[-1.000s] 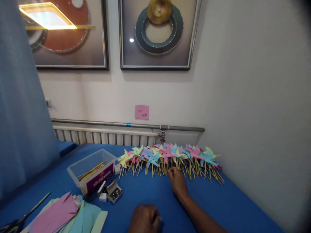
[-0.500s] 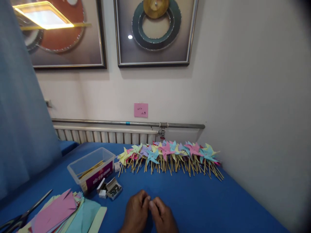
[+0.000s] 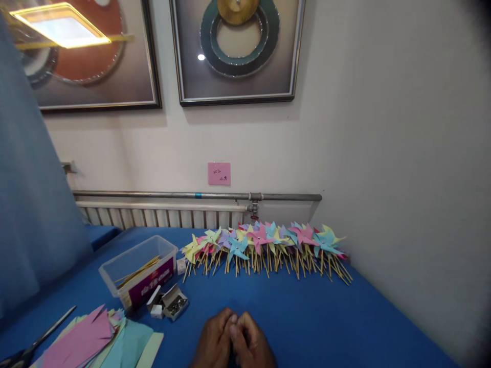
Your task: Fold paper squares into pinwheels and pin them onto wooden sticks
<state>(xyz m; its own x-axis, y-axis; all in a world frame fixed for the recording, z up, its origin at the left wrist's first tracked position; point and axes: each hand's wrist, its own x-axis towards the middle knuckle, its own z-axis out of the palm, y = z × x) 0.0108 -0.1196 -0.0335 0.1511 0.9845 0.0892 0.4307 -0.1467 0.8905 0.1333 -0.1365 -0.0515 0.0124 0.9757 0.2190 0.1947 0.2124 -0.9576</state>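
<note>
My left hand (image 3: 213, 338) and my right hand (image 3: 253, 341) meet low in the middle of the view, over the blue table. Both have curled fingers, with the thumbs and fingertips pressed together. Whatever lies between them, if anything, is hidden. Just left of them sits a small open box (image 3: 175, 302) of shiny metal pins, beside another little white box (image 3: 156, 311). Farther left is a stack of coloured paper, topped by a cut pink sheet (image 3: 79, 341). Behind the hands, several paper pinwheels (image 3: 261, 237) on thin sticks lie in a long row.
A clear plastic tub (image 3: 140, 271) with wooden sticks (image 3: 138, 272) stands at the left. Scissors (image 3: 46, 335) lie at the far left edge of the paper. A radiator (image 3: 153, 214) and pipe (image 3: 164, 194) run along the wall behind the table (image 3: 322, 322). A curtain (image 3: 34, 179) hangs left.
My hands have drawn closer together, the fingertips now overlapping. The view has shifted slightly, so the tub, boxes and paper appear a little farther left.
</note>
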